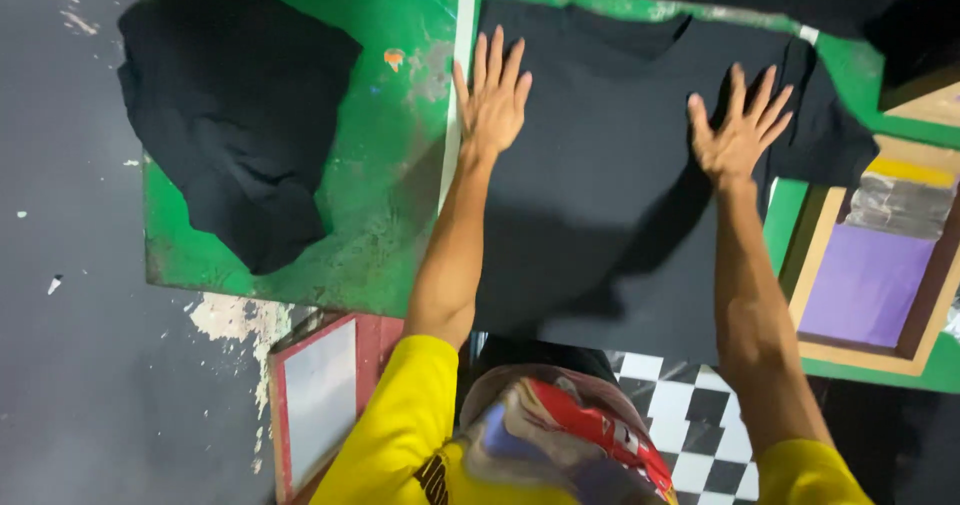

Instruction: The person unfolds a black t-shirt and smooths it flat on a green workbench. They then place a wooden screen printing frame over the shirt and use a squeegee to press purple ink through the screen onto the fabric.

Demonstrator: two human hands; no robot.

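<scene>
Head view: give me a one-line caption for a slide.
Left hand and right hand pressed flat, fingers spread, on a black shirt laid over a green table, black cloth pile alongside.

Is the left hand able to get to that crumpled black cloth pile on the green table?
Probably yes: the left hand lies flat on the spread black shirt, and only bare green table separates it from the crumpled black cloth pile.

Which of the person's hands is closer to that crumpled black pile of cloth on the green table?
Left. The left hand lies beside the cloth pile; the right hand is farther away.
</scene>
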